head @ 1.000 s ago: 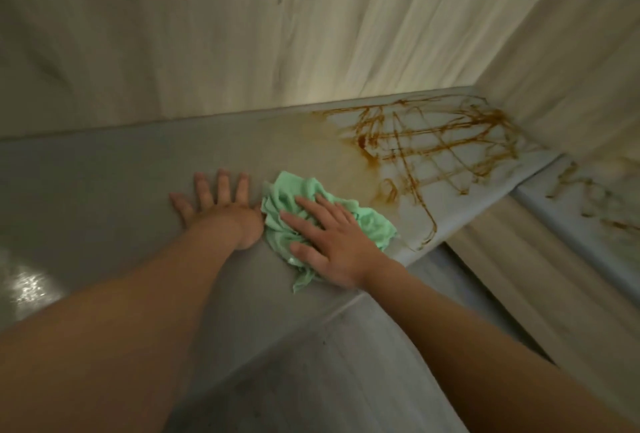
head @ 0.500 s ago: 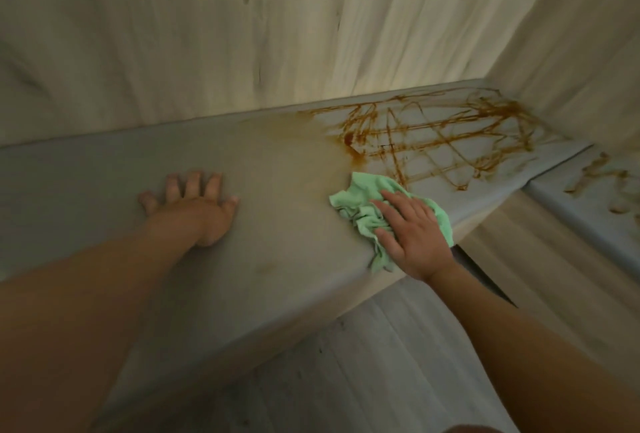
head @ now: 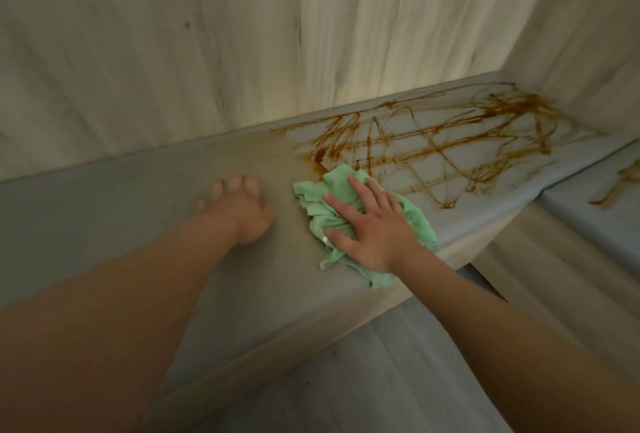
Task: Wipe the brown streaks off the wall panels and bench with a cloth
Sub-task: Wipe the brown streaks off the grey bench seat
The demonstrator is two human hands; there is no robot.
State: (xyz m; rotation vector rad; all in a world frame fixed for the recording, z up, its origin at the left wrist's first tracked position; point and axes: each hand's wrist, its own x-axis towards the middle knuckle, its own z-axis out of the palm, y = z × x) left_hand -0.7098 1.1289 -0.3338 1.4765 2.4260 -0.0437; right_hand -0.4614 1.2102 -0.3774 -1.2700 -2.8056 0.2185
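On the counter point(head: 138, 211), near its front edge, a crumpled green cloth point(head: 419, 226), pressed down under the right hand point(head: 375, 230), fingers straight and spread over the folds, thumb out to the side, lying flat rather than curled round the fabric. Far corner of the cloth touching the near end of the brown streaks point(head: 433, 143); near corner hanging just over the counter's front lip. Just beside the cloth on the left, apart from it, the left hand point(head: 244, 216), palm down on bare counter, holding nothing, fingers pointing toward the wall, too blurred to tell more. Both forearms bare, reaching in from the bottom of the view. Streaks in a tangle of loops and crossing lines, from beside the cloth to the far right corner of the counter, densest near that corner; a faint brownish haze on the surface left of them. More brown marks point(head: 623, 176) on a second counter section point(head: 588, 224) at the right edge. Behind and to the right, pale wood-grain wall panels point(head: 173, 51), meeting at the corner. Below, grey plank floor point(head: 381, 380).
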